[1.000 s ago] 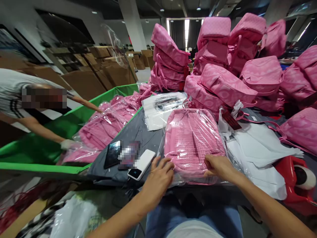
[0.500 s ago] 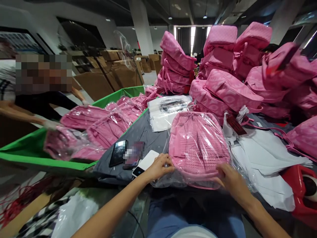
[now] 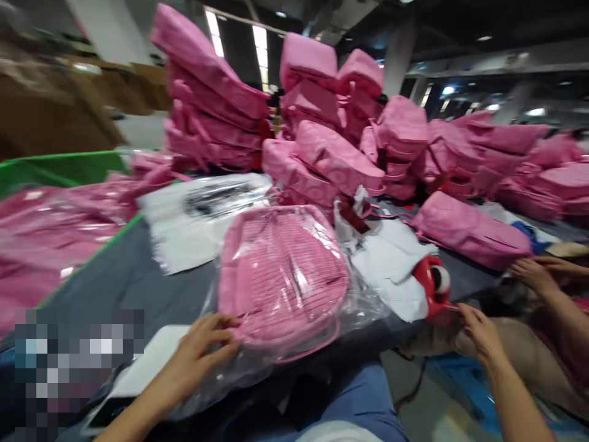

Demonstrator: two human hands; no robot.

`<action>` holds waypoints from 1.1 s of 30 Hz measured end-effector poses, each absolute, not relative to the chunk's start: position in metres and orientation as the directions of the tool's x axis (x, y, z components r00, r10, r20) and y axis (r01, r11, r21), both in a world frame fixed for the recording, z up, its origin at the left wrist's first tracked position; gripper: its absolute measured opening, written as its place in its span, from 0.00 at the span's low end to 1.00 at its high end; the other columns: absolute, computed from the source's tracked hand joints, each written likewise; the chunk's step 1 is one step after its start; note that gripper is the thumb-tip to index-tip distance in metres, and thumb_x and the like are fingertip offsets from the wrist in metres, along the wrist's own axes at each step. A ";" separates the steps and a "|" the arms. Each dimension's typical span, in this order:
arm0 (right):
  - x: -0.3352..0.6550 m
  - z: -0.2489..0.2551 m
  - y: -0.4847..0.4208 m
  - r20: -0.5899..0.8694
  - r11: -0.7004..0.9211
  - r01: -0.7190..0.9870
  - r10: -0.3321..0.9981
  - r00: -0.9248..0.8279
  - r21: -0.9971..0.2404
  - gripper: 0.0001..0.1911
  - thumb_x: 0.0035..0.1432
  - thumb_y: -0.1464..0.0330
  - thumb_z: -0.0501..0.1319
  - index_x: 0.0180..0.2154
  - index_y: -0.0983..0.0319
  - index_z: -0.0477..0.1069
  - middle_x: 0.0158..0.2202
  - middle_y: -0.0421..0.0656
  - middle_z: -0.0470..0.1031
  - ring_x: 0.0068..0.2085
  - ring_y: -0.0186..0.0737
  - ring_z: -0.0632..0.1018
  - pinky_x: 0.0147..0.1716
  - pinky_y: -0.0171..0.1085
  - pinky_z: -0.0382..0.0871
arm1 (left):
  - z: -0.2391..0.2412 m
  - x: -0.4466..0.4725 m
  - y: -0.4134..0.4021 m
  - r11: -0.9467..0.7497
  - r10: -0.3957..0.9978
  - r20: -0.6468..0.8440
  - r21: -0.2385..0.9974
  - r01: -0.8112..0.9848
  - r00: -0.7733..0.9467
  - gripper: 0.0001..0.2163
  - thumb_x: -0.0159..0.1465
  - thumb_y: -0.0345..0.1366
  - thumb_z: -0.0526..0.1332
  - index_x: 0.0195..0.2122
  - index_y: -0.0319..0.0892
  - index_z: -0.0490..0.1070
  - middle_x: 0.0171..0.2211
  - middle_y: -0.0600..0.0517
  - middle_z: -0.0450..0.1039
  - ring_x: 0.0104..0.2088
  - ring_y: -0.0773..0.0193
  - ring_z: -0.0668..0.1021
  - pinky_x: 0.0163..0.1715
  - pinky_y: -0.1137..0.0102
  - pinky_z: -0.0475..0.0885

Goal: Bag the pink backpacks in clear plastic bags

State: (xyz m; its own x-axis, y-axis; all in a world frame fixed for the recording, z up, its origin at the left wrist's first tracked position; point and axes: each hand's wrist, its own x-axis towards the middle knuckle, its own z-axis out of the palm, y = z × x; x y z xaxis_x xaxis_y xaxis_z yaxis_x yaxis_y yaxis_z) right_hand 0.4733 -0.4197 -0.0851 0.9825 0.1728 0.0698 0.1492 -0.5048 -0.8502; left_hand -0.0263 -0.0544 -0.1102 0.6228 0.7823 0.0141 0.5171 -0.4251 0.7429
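Note:
A pink backpack (image 3: 280, 276) in a clear plastic bag (image 3: 363, 304) lies in front of me, its ribbed padded side up. My left hand (image 3: 207, 344) rests at its lower left corner, fingers apart and fingertips touching the plastic. To the right, my right hand (image 3: 478, 331) is off the backpack, its fingers pinched at the near end of a red tape dispenser (image 3: 427, 285). A thin strip, seemingly tape, shows at those fingertips; blur hides its exact edge. White sheets (image 3: 389, 261) lie between the backpack and the dispenser.
Stacked pink backpacks (image 3: 211, 104) stand behind. A stack of white plastic bags (image 3: 207, 215) lies beyond the wrapped one. At left, a green-edged bin (image 3: 92, 166) holds wrapped backpacks. A white device (image 3: 151, 356) lies by my left arm. Another person's hand (image 3: 536, 276) is at right, near a pink backpack (image 3: 473, 230).
My right hand has left the wrapped backpack's lower right corner and moved right to the tape dispenser. My left hand stays at the lower left corner, its fingers looser. The view has turned right.

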 end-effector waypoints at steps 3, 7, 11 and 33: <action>0.468 -0.085 -0.407 -0.030 -0.443 0.034 0.136 0.990 -0.896 0.34 0.31 0.40 0.64 0.29 0.63 0.78 0.28 0.51 0.78 0.30 0.48 0.75 0.25 0.41 0.66 | -0.129 -0.033 -0.040 -0.388 0.781 -0.018 0.769 0.508 0.624 0.24 0.51 0.68 0.63 0.27 0.53 0.82 0.49 0.47 0.79 0.56 0.41 0.73 0.61 0.48 0.66; 0.476 -0.092 -0.401 0.045 -0.422 0.102 0.141 0.989 -0.901 0.30 0.31 0.42 0.65 0.25 0.63 0.79 0.28 0.50 0.79 0.33 0.49 0.76 0.31 0.41 0.69 | -0.137 -0.035 -0.038 -0.392 0.803 0.010 0.762 0.515 0.596 0.29 0.50 0.74 0.57 0.24 0.54 0.80 0.48 0.50 0.81 0.56 0.39 0.73 0.62 0.44 0.66; 0.488 -0.097 -0.396 0.083 -0.434 0.136 0.139 0.987 -0.890 0.29 0.29 0.42 0.65 0.21 0.61 0.74 0.24 0.50 0.78 0.30 0.49 0.75 0.30 0.44 0.68 | -0.131 -0.033 -0.043 -0.451 0.775 0.029 0.725 0.520 0.631 0.25 0.56 0.68 0.55 0.23 0.56 0.79 0.47 0.55 0.82 0.56 0.40 0.74 0.61 0.44 0.67; 0.246 -0.048 -0.256 0.044 0.039 0.223 0.999 0.016 -0.974 0.25 0.65 0.46 0.60 0.29 0.59 0.60 0.23 0.33 0.55 0.24 0.31 0.56 0.24 0.33 0.51 | -0.068 -0.015 -0.060 -0.290 0.729 -0.172 0.799 0.527 0.662 0.07 0.52 0.42 0.65 0.24 0.46 0.79 0.49 0.47 0.77 0.57 0.50 0.72 0.62 0.57 0.64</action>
State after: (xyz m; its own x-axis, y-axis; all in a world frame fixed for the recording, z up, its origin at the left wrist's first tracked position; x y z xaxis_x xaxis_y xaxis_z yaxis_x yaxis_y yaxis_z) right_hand 0.2464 -0.2556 -0.0477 0.0158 0.9989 0.0437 0.2233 0.0391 -0.9740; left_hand -0.0147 -0.0603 -0.0683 0.6620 0.7295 -0.1721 0.5272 -0.2900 0.7987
